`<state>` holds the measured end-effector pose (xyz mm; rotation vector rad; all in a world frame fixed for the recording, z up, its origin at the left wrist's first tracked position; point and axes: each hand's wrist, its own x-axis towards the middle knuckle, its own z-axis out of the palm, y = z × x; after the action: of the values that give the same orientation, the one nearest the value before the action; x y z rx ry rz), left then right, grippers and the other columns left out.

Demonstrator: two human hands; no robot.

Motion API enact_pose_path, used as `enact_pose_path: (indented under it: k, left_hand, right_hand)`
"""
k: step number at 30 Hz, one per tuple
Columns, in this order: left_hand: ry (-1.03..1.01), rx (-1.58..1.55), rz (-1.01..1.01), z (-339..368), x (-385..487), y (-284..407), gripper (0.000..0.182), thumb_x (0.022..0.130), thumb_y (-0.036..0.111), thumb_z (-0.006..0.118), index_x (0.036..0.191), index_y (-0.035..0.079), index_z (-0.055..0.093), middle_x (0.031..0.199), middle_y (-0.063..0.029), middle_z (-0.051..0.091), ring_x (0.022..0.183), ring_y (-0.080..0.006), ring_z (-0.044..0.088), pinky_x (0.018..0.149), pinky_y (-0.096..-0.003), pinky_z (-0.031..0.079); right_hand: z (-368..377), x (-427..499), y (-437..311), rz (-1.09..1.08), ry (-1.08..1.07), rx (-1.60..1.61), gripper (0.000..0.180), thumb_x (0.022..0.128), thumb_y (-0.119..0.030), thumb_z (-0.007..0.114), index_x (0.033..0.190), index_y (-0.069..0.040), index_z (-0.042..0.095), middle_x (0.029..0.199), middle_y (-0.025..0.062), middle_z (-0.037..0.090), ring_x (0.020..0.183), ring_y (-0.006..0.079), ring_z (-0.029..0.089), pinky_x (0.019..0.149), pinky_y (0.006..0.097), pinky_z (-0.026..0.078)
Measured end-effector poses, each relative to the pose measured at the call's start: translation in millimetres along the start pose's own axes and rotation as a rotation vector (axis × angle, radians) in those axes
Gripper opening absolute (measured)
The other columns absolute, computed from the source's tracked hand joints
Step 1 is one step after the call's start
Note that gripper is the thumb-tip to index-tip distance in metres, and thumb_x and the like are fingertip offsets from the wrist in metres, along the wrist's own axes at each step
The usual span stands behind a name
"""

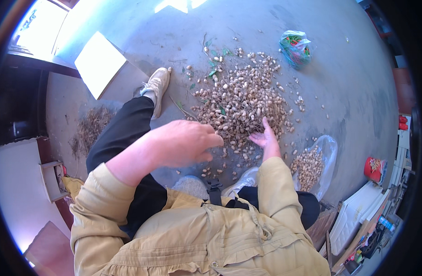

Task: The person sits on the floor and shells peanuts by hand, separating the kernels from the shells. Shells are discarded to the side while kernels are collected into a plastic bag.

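Observation:
A wide pile of unshelled peanuts [245, 93] with thin stems and a few green leaves lies on the concrete floor before me. My left hand [184, 141] is raised at the near left side of the pile, its fingers curled downward; whether anything is between them cannot be made out. At the pile's near right edge, my right hand [264, 138] is palm up with thumb and fingers spread, touching or close to the peanuts, holding nothing visible. Right of my right forearm, a clear plastic bag [328, 151] lies on its side with loose peanuts [307, 169] at its mouth.
A plastic bag of red and green chili peppers [295, 48] stands beyond the pile. Dry stalks [93, 127] lie left of my leg. A white panel [100, 65] is at upper left. A red container [374, 169] and stacked boards [354, 214] are at the right.

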<state>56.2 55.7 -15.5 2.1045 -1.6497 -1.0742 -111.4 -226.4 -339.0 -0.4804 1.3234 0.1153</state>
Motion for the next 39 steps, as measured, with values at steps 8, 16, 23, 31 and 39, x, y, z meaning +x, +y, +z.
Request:
enact_pose_path:
  k: [8, 16, 23, 31, 39]
  left_hand:
    - [-0.022, -0.055, 0.008, -2, -3, 2, 0.034, 0.080, 0.020, 0.063, 0.110, 0.008, 0.054, 0.101, -0.0099, 0.057, 0.096, -0.0280, 0.057, 0.080, -0.0386, 0.046]
    - [-0.049, -0.087, 0.007, -6, -6, 3, 0.037, 0.080, 0.018, 0.063, 0.114, 0.006, 0.054, 0.102, -0.0118, 0.058, 0.095, -0.0300, 0.057, 0.082, -0.0396, 0.046]
    - [0.028, -0.086, 0.021, -18, -3, 1, 0.037, 0.081, 0.019, 0.060, 0.115, 0.006, 0.054, 0.101, -0.0141, 0.058, 0.098, -0.0317, 0.056, 0.084, -0.0407, 0.045]
    - [0.081, -0.091, 0.030, -23, -1, -3, 0.037, 0.083, 0.022, 0.060, 0.117, 0.009, 0.054, 0.104, -0.0150, 0.058, 0.100, -0.0336, 0.055, 0.084, -0.0421, 0.045]
    - [0.106, -0.079, 0.064, -25, 4, -5, 0.037, 0.084, 0.023, 0.058, 0.118, 0.009, 0.053, 0.103, -0.0154, 0.057, 0.100, -0.0337, 0.055, 0.085, -0.0422, 0.044]
  right_hand:
    - [57, 62, -13, -0.292, 0.087, 0.224, 0.061, 0.070, -0.022, 0.078, 0.120, -0.016, 0.042, 0.106, 0.0086, 0.057, 0.075, 0.0244, 0.060, 0.046, 0.0350, 0.043]
    - [109, -29, -52, -0.381, -0.337, 0.175, 0.035, 0.078, -0.018, 0.063, 0.111, -0.007, 0.058, 0.102, 0.0071, 0.064, 0.089, 0.0244, 0.063, 0.079, 0.0391, 0.052]
    - [100, -127, -105, -0.508, -0.635, 0.084, 0.035, 0.081, -0.014, 0.060, 0.114, -0.006, 0.056, 0.109, 0.0088, 0.062, 0.093, 0.0223, 0.063, 0.081, 0.0394, 0.052]
    - [89, -183, -129, -0.672, -0.463, -0.343, 0.050, 0.080, -0.003, 0.061, 0.125, -0.005, 0.040, 0.109, 0.0104, 0.058, 0.095, 0.0228, 0.062, 0.080, 0.0378, 0.053]
    - [79, -181, -123, -0.616, -0.429, -0.430, 0.050, 0.079, -0.005, 0.061, 0.125, -0.003, 0.041, 0.108, 0.0089, 0.059, 0.094, 0.0189, 0.061, 0.083, 0.0354, 0.052]
